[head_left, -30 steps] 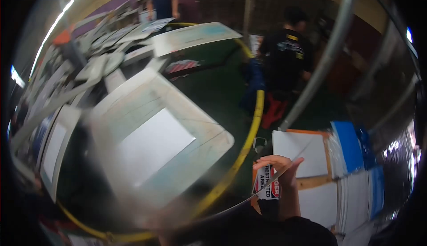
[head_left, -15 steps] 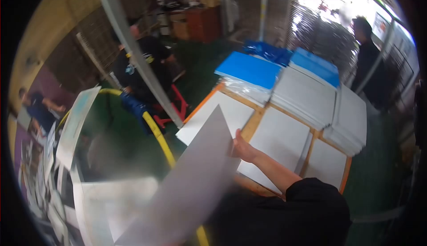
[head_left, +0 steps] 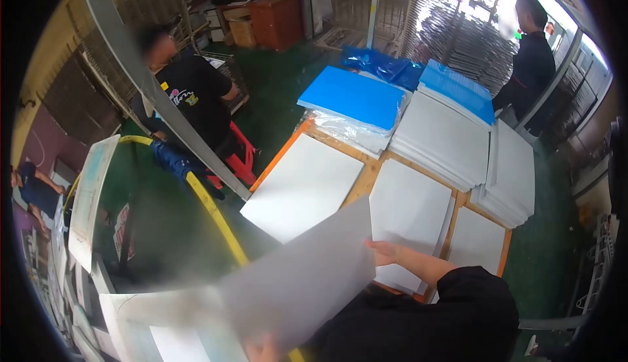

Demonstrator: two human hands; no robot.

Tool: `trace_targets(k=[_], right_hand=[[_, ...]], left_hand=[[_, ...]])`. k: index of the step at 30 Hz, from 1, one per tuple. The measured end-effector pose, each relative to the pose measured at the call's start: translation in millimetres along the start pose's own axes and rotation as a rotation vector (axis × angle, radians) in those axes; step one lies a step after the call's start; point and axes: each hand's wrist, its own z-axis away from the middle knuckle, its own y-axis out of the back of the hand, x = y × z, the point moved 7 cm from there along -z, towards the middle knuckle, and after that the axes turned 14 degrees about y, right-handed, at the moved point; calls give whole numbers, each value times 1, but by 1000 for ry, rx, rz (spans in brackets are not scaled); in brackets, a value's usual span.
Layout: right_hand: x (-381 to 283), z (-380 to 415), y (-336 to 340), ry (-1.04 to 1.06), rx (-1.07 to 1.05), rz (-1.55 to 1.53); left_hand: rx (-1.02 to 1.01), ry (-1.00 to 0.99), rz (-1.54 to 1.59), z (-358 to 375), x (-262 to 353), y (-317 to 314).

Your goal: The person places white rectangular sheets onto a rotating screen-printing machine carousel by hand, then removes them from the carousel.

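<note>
A large pale grey sheet (head_left: 304,270) hangs tilted in front of me, held at two edges. My right hand (head_left: 383,253) pinches its right edge, above the stacks of white sheets (head_left: 409,205). At the bottom, my left hand (head_left: 263,347) is at the sheet's lower left edge, its fingers partly hidden and blurred. To the left of the held sheet is a pale flat board (head_left: 124,316) with a white patch on it, hazy in the view. Another white sheet (head_left: 302,189) lies on the wooden table (head_left: 373,177) beyond the held one.
Blue-topped stacks (head_left: 353,97) and more white stacks (head_left: 510,172) stand at the table's back and right. A metal post (head_left: 150,94) and a yellow hose (head_left: 219,221) run on the left. People are at the left, behind the post and at the right back.
The held sheet has swung from steep to flatter, its upper corner moving right. My right hand has moved right and down. My left hand has come into view at the bottom.
</note>
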Motion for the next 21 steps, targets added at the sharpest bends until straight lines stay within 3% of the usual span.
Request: trace_targets(k=[6,19,21], right_hand=[[17,-9,43,-146,-56,-240],[5,-9,15,-226,-10,-167],[4,-9,16,-231,11,-152]], left_hand=[[63,166,5,-2,10,-4],[76,88,103,-29,30,-2],[4,8,147,-26,32,-5]])
